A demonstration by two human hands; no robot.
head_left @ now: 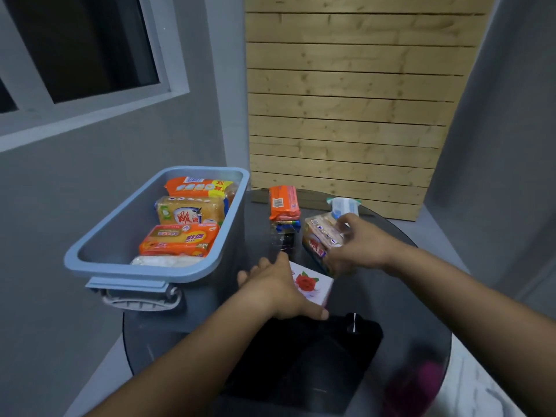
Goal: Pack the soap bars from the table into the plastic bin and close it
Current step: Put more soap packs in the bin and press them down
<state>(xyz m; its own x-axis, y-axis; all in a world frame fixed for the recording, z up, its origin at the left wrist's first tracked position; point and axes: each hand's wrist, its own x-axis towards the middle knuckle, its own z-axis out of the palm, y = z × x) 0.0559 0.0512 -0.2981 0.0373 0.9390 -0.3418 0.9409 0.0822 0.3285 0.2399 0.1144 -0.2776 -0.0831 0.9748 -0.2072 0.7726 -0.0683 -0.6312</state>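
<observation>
A blue plastic bin (99, 236) stands open on the left of a round dark glass table (421, 311). Several wrapped soap packs lie inside it, among them an orange pack (177, 240) and a tan pack (189, 212). My left hand (276, 287) grips a white soap box (313, 285) printed with a red rose, just right of the bin. My right hand (358, 245) grips a tan soap pack (320, 242) that stands on the table. Behind them an orange soap pack (284, 203) lies on a blue-edged pack (285, 228). A pale blue soap pack (344, 206) stands at the back right.
A grey clip handle (141, 299) hangs on the bin's near end. No lid is in view. Under the glass a black object (301, 362) shows. A wooden slat panel (346, 100) leans behind the table, and a grey wall with a window (75, 55) is on the left.
</observation>
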